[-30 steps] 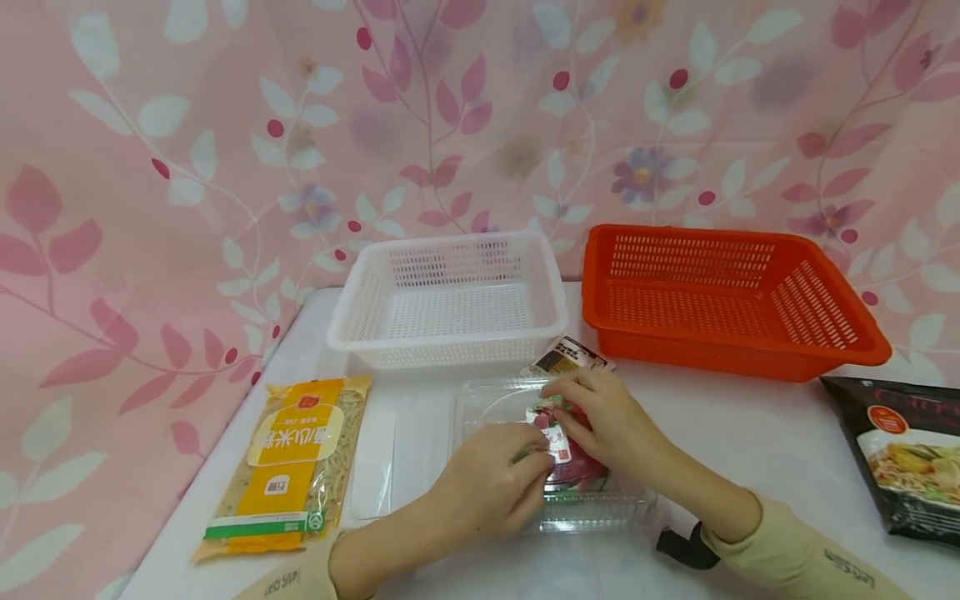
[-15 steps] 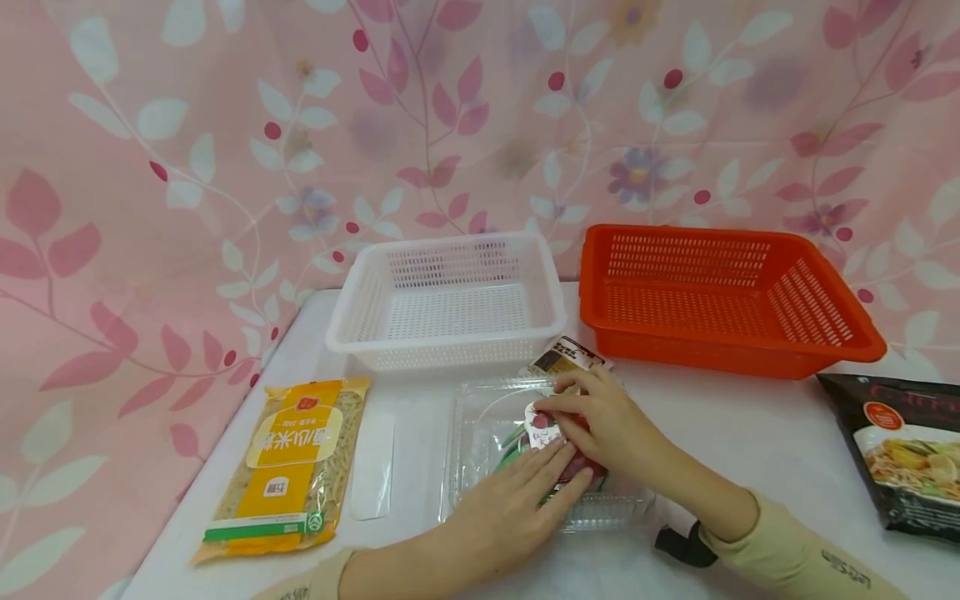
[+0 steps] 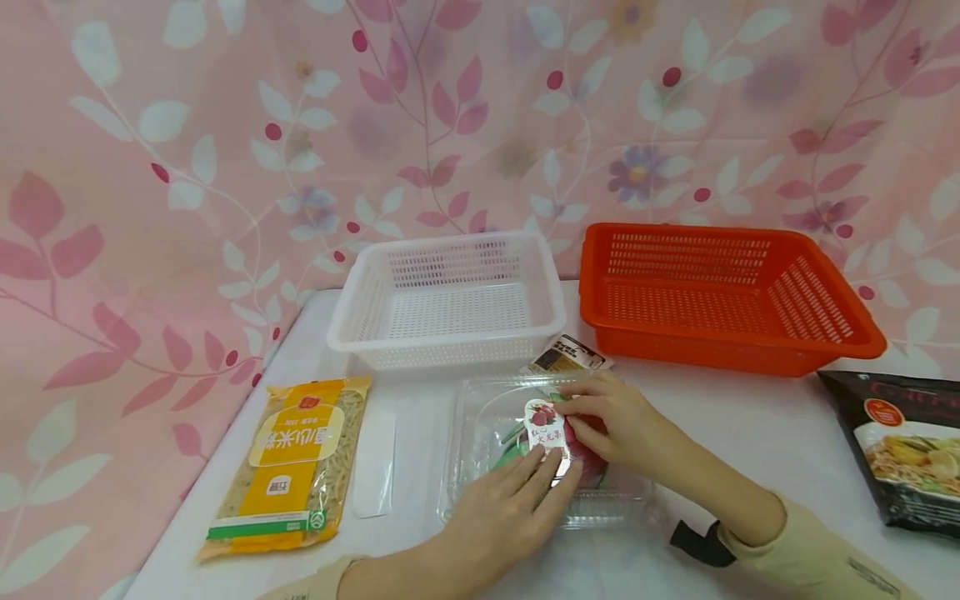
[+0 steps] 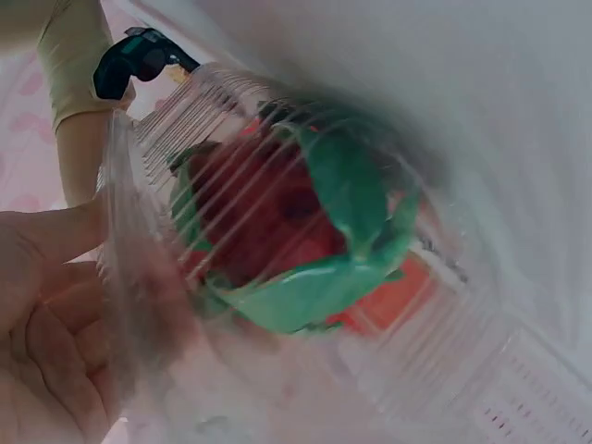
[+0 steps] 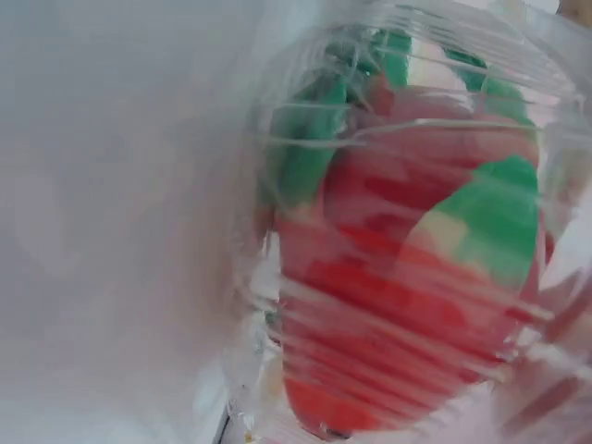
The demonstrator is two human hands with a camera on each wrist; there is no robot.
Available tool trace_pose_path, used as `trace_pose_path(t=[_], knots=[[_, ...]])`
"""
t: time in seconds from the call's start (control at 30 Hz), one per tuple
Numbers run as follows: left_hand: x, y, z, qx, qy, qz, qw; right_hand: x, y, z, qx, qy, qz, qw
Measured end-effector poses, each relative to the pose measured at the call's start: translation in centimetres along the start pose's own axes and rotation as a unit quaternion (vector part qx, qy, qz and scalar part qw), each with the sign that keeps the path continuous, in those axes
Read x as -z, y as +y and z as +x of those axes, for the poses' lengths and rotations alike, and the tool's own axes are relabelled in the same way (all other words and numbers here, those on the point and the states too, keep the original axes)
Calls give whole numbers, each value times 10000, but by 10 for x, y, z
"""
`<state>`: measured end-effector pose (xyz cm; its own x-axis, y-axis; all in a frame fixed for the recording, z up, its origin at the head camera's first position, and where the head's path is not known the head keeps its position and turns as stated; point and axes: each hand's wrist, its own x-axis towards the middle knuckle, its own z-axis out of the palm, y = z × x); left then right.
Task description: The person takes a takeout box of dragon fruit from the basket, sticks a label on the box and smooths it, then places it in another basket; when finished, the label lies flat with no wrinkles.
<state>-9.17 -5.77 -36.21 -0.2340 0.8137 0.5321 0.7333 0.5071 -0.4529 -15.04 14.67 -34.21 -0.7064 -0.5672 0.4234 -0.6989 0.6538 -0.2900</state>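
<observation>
A clear plastic clamshell box (image 3: 467, 417) lies lid shut on the white table, with a red dragon fruit (image 3: 590, 463) with green leaf-like scales inside. On the lid sits a white sticker (image 3: 542, 421) printed with a picture of the fruit and Chinese characters. My left hand (image 3: 501, 507) lays its straight fingers over the sticker's lower end. At the sticker's right edge, my right hand (image 3: 618, 421) rests thumb and forefinger on the lid. Both wrist views show the dragon fruit (image 4: 277, 213) close up through the ribbed box wall (image 5: 407, 324).
Behind the box stand a white basket (image 3: 448, 343) and an orange-red basket (image 3: 697, 354). A small printed packet (image 3: 567, 357) lies in front of them. A yellow food bag (image 3: 288, 462) and a white strip (image 3: 374, 467) are left; a black noodle packet (image 3: 903, 446) is right.
My left hand has gone from bent fingers at the sticker to straight fingers laid over its lower end. The sticker now shows flat on the lid. My right hand has shifted slightly right.
</observation>
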Motion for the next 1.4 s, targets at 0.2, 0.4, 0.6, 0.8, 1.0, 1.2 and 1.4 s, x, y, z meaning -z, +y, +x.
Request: trace_pose_path(t=[0.2,0.4,0.6,0.8,1.0,1.2,1.4], knots=[[11,-6,-10,769,-389,-715,9937,3,4,-13,539,597,-196,9966],[13,-23,-28,1658,-1011,-1404,9709,12,7,-34,96,686,-661,9954],[13,-42,-43,2653,-1987,-1778,9266,19,0,-51,-955,-138,-744,9926],[9,-46,-49,3394,-2553,-2947,8560,18,-4,-57,-1482,-610,-321,9865],[0,-45,-50,3452,-2561,-3718,8228,6,-8,-58,-1748,-839,487,9798],[0,-44,-47,3569,-2491,-3785,8169,0,-13,-60,-1666,-563,473,9833],[2,-44,-42,3523,-2234,-3386,8434,-1,-16,-59,-1732,-404,401,9833]])
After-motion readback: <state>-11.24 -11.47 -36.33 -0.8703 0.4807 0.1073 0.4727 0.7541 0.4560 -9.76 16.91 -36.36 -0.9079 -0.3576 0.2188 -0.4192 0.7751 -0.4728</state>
